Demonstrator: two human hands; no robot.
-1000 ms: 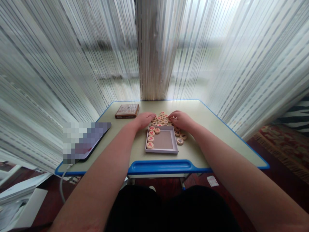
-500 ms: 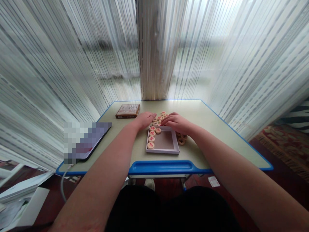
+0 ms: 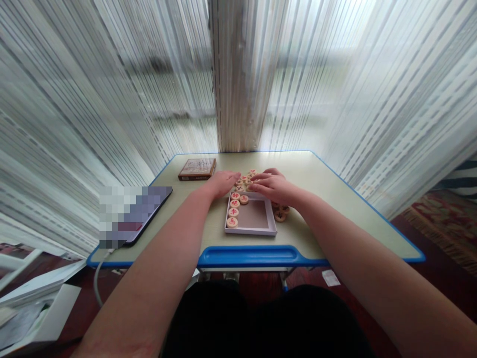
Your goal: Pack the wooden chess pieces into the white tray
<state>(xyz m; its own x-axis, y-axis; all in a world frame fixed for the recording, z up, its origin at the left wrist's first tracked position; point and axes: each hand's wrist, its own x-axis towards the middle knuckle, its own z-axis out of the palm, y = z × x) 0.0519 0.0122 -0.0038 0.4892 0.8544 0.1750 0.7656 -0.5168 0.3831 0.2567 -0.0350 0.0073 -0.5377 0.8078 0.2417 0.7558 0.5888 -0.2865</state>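
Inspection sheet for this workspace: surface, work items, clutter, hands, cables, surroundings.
Surface: pale tabletop with blue edging.
Work items: shallow tray holding five red-marked xiangqi pieces; loose xiangqi pieces beyond and right of it.
Clutter: flat brown box, far left; partly pixelated device, left.
Hands: left hand extended by the loose pieces; right hand over them, grip unclear.
Cables: white cable at the device's near end.
Surroundings: striped curtains behind; patterned rug right; open white box lower left.

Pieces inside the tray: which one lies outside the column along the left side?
The red-marked piece immediately right of the farthest piece in the column. The other four make that column, along the left side of the tray.
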